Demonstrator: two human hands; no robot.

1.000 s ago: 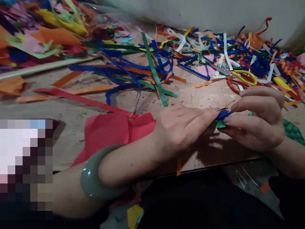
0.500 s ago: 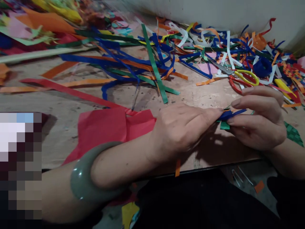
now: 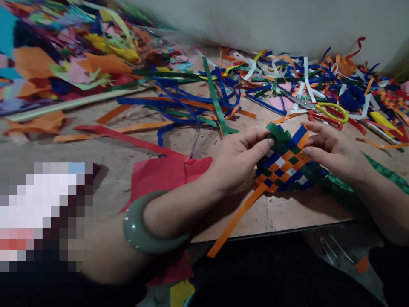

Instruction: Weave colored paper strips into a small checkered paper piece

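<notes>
Between my hands, just above the table, is a woven piece [image 3: 281,172] of orange, blue, green and white strips in a checkered pattern. A long orange strip [image 3: 236,221] hangs from its lower left corner past the table edge. My left hand [image 3: 243,153], with a grey-green bangle on its forearm, pinches the upper left edge near a green strip end. The upper right edge, where blue and orange ends stick out, is pinched by my right hand [image 3: 332,149]. Green woven material [image 3: 383,172] lies under and beside my right wrist.
Scissors [image 3: 322,111] with yellow and red handles lie beyond my right hand. Loose strips [image 3: 179,102] and a heap of coloured scraps [image 3: 79,64] spread along the back. Folded red sheets [image 3: 156,175] rest near my left forearm. A blurred-out object [image 3: 44,213] is at left.
The woven piece has turned so its checkered face shows, where before mostly its edge was visible. My hands have moved apart along its upper edges. The view has shifted left.
</notes>
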